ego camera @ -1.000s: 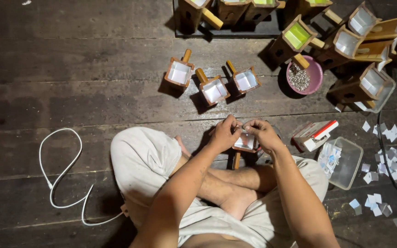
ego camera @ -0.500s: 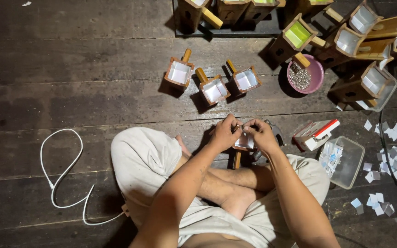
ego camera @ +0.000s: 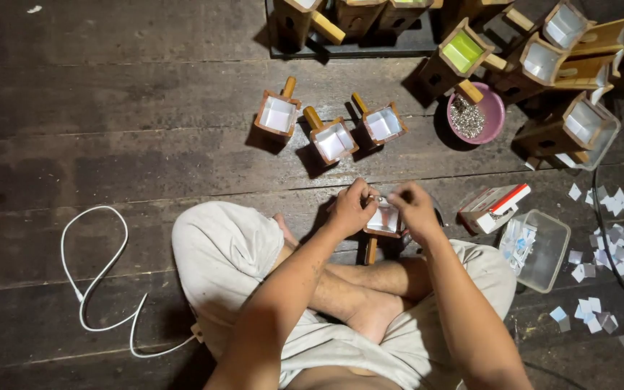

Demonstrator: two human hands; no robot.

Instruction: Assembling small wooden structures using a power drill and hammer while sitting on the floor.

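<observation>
Over the lap, above the dark plank floor (ego camera: 110, 144), the left hand (ego camera: 350, 209) and right hand (ego camera: 414, 211) both pinch a small square wooden box with white lining and stub handle (ego camera: 383, 220); it looks light, stiff, best gripped by its walls, handle pointing toward the person, open face up

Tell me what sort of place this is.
Probably a home craft workshop, worked on the floor. A person sits cross-legged on dark wooden floorboards, both hands on a small wooden box. Similar finished boxes stand in front, beside a pink bowl of small metal bits and scattered paper squares.
</observation>
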